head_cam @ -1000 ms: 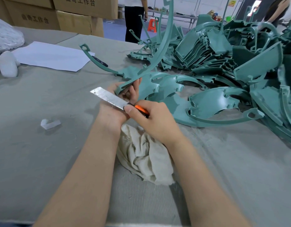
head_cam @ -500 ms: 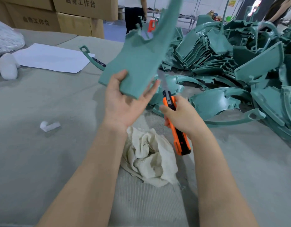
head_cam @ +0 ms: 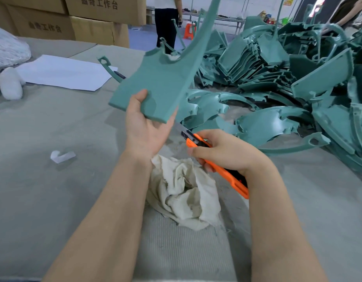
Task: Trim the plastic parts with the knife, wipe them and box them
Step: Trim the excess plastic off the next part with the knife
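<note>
My left hand (head_cam: 146, 129) holds up a teal plastic part (head_cam: 157, 84) by its lower edge, thumb on the front face, fingers behind it. The part's flat panel faces me and a long curved arm rises from it out of the top of the view. My right hand (head_cam: 224, 153) grips an orange utility knife (head_cam: 220, 169) just right of and below the part. Only the knife's black tip shows at its front; no blade is visible. A crumpled off-white cloth (head_cam: 186, 194) lies on the table between my forearms.
A big heap of teal plastic parts (head_cam: 277, 78) fills the right and back of the grey cloth-covered table (head_cam: 54, 200). A white sheet of paper (head_cam: 64, 72), a small white scrap (head_cam: 62, 155) and white bags lie left. Cardboard boxes (head_cam: 90, 19) stand behind. A person (head_cam: 167, 19) stands beyond the table.
A second ago the long blade was out against the part near my left hand. Since then I have raised and turned the part, and the knife has dropped lower right with no blade showing.
</note>
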